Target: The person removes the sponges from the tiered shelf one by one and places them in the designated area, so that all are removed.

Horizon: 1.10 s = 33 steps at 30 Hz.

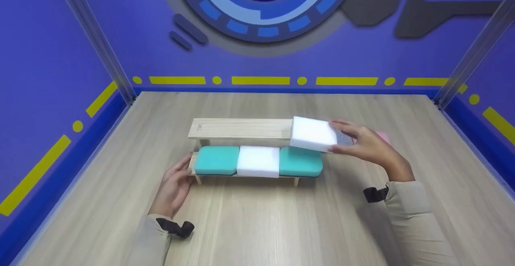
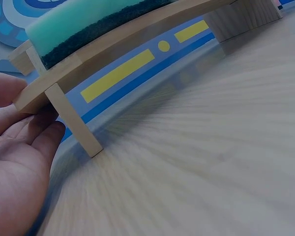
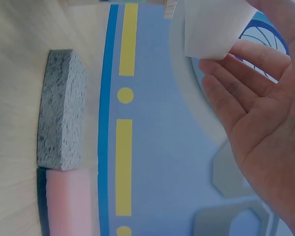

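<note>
A two-step wooden rack (image 1: 241, 128) stands mid-table. On its lower step lie a teal sponge (image 1: 217, 160) at the left, a white sponge block (image 1: 258, 161) in the middle and another teal sponge (image 1: 301, 162) at the right. My left hand (image 1: 174, 185) grips the left end of the lower step, its thumb above and fingers beneath the board in the left wrist view. Between thumb and fingers, my right hand (image 1: 364, 143) pinches a second white block (image 1: 314, 133), tilted, at the right part of the upper step. That block hides the step's right end.
Behind the right hand lie a grey speckled sponge (image 3: 61, 110) and a pink sponge (image 3: 69, 201) with a dark backing, end to end on the table. Blue patterned panels (image 1: 257, 64) wall the table at the back and both sides.
</note>
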Available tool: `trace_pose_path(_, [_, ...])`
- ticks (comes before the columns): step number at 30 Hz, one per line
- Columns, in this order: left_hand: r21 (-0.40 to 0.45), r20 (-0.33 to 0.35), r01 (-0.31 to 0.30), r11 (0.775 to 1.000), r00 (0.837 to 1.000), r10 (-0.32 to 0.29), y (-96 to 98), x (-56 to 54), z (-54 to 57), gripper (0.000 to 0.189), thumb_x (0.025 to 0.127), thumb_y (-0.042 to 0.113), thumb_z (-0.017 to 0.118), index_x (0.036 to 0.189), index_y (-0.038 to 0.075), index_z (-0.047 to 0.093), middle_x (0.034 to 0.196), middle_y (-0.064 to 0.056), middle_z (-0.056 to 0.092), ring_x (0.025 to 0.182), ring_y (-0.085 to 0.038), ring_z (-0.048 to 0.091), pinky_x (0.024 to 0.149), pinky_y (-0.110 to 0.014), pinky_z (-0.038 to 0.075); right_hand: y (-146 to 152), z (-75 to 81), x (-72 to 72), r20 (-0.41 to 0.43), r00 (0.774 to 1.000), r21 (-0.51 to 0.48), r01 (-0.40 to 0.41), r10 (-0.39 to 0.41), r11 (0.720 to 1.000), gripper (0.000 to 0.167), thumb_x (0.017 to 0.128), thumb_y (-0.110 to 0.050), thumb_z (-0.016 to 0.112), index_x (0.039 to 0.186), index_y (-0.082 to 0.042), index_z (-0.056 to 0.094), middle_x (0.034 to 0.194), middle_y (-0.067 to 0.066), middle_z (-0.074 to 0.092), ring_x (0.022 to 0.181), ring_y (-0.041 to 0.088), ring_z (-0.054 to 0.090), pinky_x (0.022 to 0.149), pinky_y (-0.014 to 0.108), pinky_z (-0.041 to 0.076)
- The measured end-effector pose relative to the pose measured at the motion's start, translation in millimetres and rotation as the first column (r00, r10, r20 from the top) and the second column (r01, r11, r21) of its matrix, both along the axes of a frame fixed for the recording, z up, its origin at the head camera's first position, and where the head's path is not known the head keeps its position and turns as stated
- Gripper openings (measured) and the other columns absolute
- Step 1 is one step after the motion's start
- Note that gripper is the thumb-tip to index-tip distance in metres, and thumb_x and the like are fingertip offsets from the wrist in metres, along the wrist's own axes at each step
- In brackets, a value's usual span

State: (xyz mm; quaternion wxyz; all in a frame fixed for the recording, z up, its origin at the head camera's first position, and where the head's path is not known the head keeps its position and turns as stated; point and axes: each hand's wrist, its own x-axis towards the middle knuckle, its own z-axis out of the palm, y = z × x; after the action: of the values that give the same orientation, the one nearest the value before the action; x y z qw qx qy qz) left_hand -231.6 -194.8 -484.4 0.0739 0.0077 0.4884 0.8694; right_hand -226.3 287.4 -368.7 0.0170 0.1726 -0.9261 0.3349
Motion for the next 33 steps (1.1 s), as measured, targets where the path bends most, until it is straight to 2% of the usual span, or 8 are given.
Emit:
trace_pose_path(6, [0.005,-0.001,-0.001,1.000,1.000,0.001,-0.6,0.4,-1.3,0.062,0.092,-0.012,0.034,0.150,-0.007,0.012,0.161,-0.017,0.009,0.149,-0.025,0.012,0.121,-0.034,0.017,12.6,-6.8,4.5,-0.007,1.000,0.014,0.028,-0.028,1.000,0.074,0.081,-0.041,0.075,0.142,-0.007,0.047,0.149,0.019,0.042,0.134,0.044,0.040,0.105,0.063,0.038])
trace_pose_path(15, [-0.008,0.010,0.000,1.000,1.000,0.000,-0.4,1.1,-0.8,0.062,0.092,-0.012,0.034,0.151,-0.006,0.013,0.161,-0.015,0.009,0.149,-0.023,0.013,0.121,-0.032,0.017,29.2,-12.1,7.0,-0.029,0.999,-0.017,0.036,-0.037,0.999,0.073,0.081,-0.033,0.076,0.141,-0.003,0.047,0.148,0.020,0.042,0.137,0.043,0.036,0.108,0.063,0.032])
trace_pose_path(22, [-0.010,0.012,-0.005,1.000,1.000,0.005,0.0,1.4,-1.5,0.062,0.092,-0.012,0.034,0.151,-0.006,0.013,0.161,-0.015,0.010,0.148,-0.023,0.014,0.121,-0.033,0.018,39.1,-11.3,9.5,0.001,0.997,0.009,0.073,-0.073,0.997,0.075,0.082,-0.037,0.075,0.143,-0.006,0.045,0.150,0.020,0.039,0.138,0.045,0.033,0.108,0.065,0.031])
trace_pose_path(33, [0.021,0.009,-0.005,1.000,1.000,0.004,-1.2,1.1,-1.9,0.062,0.093,-0.012,0.033,0.151,-0.007,0.012,0.161,-0.017,0.010,0.148,-0.024,0.014,0.121,-0.033,0.018,54.3,-17.9,11.9,0.009,0.996,0.040,0.089,-0.089,0.995,0.076,0.082,-0.034,0.075,0.143,-0.001,0.043,0.149,0.025,0.037,0.136,0.049,0.032,0.107,0.068,0.029])
